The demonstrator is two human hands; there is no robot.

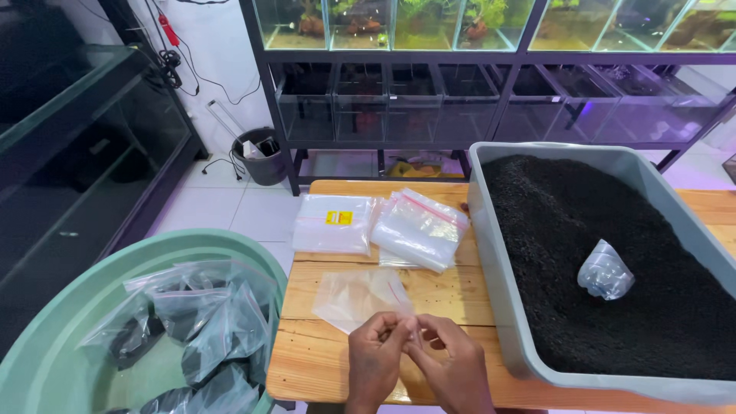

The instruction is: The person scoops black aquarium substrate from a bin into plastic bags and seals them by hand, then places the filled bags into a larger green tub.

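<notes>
Clear plastic is pinched between both hands at the near edge of the wooden table (452,295): the left hand (373,360) and the right hand (458,368) meet fingertip to fingertip, each closed narrowly on the lower corner of a small empty zip bag (356,297), which lies mostly flat on the boards just beyond the fingers. To the left, below the table edge, a round green tub (54,337) holds several filled bags (192,326) of dark material. To the right, a large grey tray (506,307) sits on the table, filled with black gravel (598,222); a clear plastic scoop cup (606,271) lies on that gravel. Farther back on the table lie two stacks of unused zip bags (418,228), one with a yellow label (339,218). Beyond the table, a dark metal rack (268,84) carries glass tanks (360,23) with green plants above and empty ones below, and a dark bucket (261,157) stands on the white tiled floor (230,207).
</notes>
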